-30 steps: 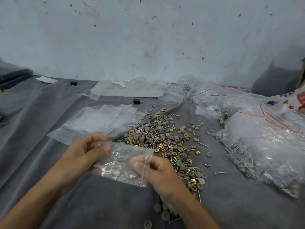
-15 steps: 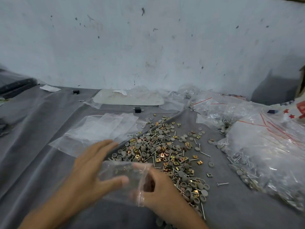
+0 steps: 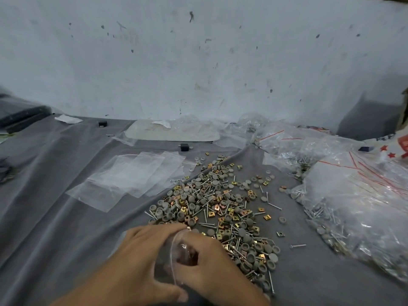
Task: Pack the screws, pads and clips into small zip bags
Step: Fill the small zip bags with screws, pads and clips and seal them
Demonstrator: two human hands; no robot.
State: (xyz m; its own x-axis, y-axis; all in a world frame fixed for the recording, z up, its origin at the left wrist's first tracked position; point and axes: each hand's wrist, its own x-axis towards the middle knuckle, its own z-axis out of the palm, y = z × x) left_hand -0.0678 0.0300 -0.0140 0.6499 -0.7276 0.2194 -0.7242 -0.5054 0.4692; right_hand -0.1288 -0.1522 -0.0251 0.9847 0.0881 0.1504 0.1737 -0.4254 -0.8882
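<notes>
No text legible, white bag [image 3: 397,149] at three o'clock, red stars and red print, too blurred to read

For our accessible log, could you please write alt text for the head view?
The left hand and right hand hold a small zip bag over grey cloth, at the near edge of a pile of screws, pads and clips. To the left lie flat empty bags; filled bags are heaped on the right.
</notes>
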